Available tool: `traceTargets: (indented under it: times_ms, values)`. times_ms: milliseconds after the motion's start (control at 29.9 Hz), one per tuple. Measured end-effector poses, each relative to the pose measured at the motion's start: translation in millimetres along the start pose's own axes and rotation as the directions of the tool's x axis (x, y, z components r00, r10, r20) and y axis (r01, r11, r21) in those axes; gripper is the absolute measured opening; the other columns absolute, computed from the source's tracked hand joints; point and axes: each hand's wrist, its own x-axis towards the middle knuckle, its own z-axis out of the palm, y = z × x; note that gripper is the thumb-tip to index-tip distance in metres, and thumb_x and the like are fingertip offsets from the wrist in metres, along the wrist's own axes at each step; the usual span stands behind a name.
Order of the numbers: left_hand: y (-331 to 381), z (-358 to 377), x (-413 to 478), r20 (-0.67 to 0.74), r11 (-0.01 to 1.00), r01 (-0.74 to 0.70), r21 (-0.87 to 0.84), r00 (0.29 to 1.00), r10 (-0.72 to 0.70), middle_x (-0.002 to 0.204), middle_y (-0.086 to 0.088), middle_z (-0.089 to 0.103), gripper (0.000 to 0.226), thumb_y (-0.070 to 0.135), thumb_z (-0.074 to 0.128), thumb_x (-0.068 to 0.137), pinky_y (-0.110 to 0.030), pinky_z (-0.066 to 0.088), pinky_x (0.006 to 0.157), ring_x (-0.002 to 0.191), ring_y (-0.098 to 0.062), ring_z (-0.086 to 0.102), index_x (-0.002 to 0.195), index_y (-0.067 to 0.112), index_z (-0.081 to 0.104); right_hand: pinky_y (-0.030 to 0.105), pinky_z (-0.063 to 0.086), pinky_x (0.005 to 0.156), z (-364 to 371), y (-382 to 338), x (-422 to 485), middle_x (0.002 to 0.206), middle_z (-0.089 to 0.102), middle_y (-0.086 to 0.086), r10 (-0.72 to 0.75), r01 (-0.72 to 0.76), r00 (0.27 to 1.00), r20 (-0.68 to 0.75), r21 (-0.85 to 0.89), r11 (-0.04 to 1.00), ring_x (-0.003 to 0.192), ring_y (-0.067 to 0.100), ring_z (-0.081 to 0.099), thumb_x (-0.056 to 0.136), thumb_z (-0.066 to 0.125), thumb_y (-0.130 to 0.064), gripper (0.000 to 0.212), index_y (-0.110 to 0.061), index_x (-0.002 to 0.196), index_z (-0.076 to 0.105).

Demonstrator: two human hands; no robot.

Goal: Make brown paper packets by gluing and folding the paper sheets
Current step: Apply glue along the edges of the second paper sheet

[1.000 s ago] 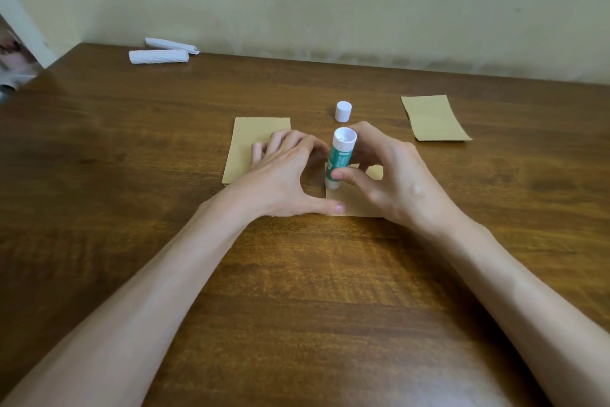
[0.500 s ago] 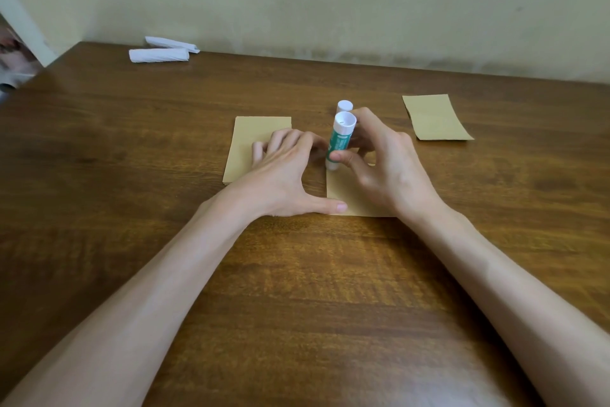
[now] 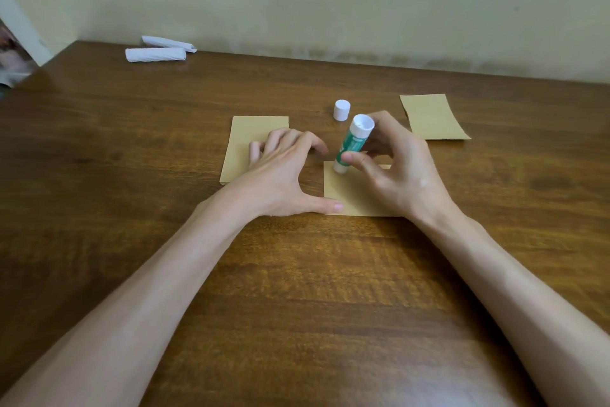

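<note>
two hands: your left hand (image 3: 277,172), spread flat, thumb-pins the paper sheet (image 3: 350,200); your right hand (image 3: 401,172) grips the glue stick (image 3: 352,144). stroke evenly along the far edge.

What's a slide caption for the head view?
Right hand holds a green glue stick tip-down on a brown sheet, the left hand steadying its near corner, white cap on the table behind.

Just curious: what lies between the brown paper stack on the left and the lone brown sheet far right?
Head view: a white cap standing on the table and, nearer, the green glue stick held by the right hand.
</note>
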Motion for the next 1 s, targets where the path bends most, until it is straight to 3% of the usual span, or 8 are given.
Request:
traceTargets:
  times_ms: [200,568,801,1002]
  values:
    - [0,-1,0,0.022,1.0,-0.013,-0.003,1.0,0.013,0.143,0.017,0.034,0.068,0.08,0.069,0.068,-0.033,0.016,0.103,0.144,-0.008,0.015,0.122,0.049,0.039,0.021,0.058,0.086,2,-3,4,0.103,0.075,-0.01,-0.024,0.024,1.0,0.004,-0.047,0.999,0.096,0.004,0.072,0.09,0.084,-0.035,0.045,-0.017,0.125,0.062]
    - [0,0,-1,0.021,1.0,-0.014,-0.011,1.0,0.015,0.144,0.017,0.034,0.069,0.082,0.067,0.065,-0.036,0.017,0.107,0.145,-0.008,0.014,0.123,0.051,0.045,0.047,0.058,0.091,0,-2,7,0.105,0.075,-0.005,0.025,-0.016,0.997,0.067,-0.13,0.991,0.104,0.02,0.073,0.097,0.073,-0.013,0.03,-0.019,0.121,0.057]
    - [-1,-2,-2,0.01,1.0,-0.007,-0.007,1.0,0.007,0.144,0.021,0.033,0.072,0.083,0.068,0.064,-0.035,0.015,0.105,0.145,-0.007,0.013,0.126,0.052,0.049,0.031,0.06,0.089,-3,-4,8,0.107,0.075,-0.006,0.003,0.003,0.999,0.046,-0.119,0.993,0.104,0.012,0.073,0.096,0.078,-0.03,0.035,-0.017,0.122,0.059]
    - [1,-3,-1,0.03,1.0,0.012,0.029,0.999,-0.013,0.147,0.02,0.032,0.074,0.084,0.067,0.064,-0.038,0.016,0.107,0.147,-0.009,0.012,0.129,0.053,0.049,0.041,0.06,0.093,-8,-2,8,0.111,0.075,-0.004,0.034,-0.024,0.997,0.075,-0.132,0.991,0.105,0.016,0.073,0.098,0.076,-0.025,0.031,-0.019,0.121,0.057]
